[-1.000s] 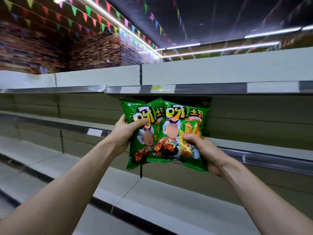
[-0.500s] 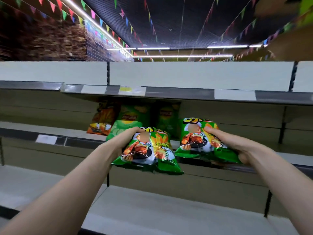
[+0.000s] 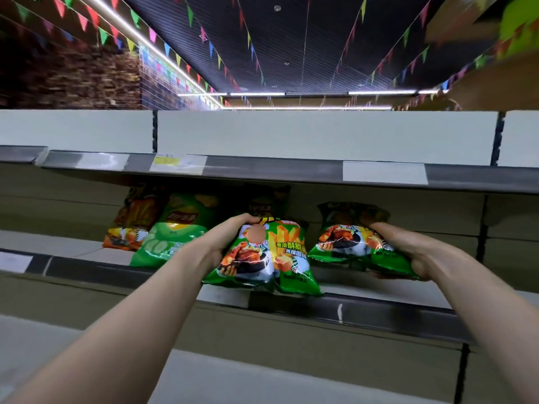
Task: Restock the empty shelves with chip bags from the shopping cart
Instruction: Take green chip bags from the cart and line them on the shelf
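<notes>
Your left hand (image 3: 230, 239) gripped the left bag (image 3: 274, 258) by its upper left edge, the bag's bottom hanging over the near lip of the shelf (image 3: 393, 314). Your right hand (image 3: 414, 252) held the right bag (image 3: 341, 243) by its right side, farther in over the same shelf, just beside the first. Left of them a Lay's bag (image 3: 172, 231) overlapped an orange bag (image 3: 131, 223).

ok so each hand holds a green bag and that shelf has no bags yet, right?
No. In the head view the shelf already has an orange bag and a Lay's bag on it. The left hand does hold a green bag, the right hand a second green bag.
</notes>
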